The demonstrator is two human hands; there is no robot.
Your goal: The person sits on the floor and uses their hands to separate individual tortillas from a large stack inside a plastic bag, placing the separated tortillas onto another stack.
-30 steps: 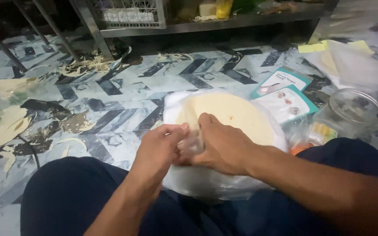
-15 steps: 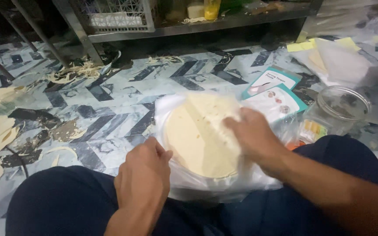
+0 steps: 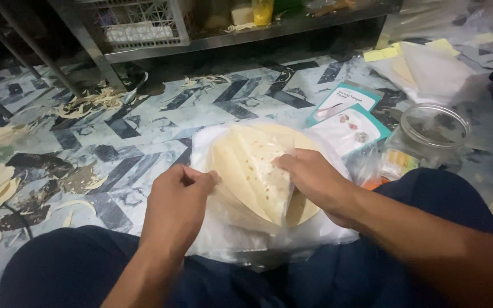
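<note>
Seated on a patterned tile floor (image 3: 144, 122), a person peels one thin round pale flatbread (image 3: 252, 171) from a stack lying on a clear plastic sheet (image 3: 223, 239) at centre frame, across dark-trousered knees. Left hand (image 3: 178, 208) pinches the flatbread's left edge; right hand (image 3: 309, 177) grips its raised right edge, fingers curled over it. At right stand a clear glass jar (image 3: 429, 134) and teal printed packets (image 3: 346, 114); dough scraps (image 3: 89, 102) litter the upper left.
</note>
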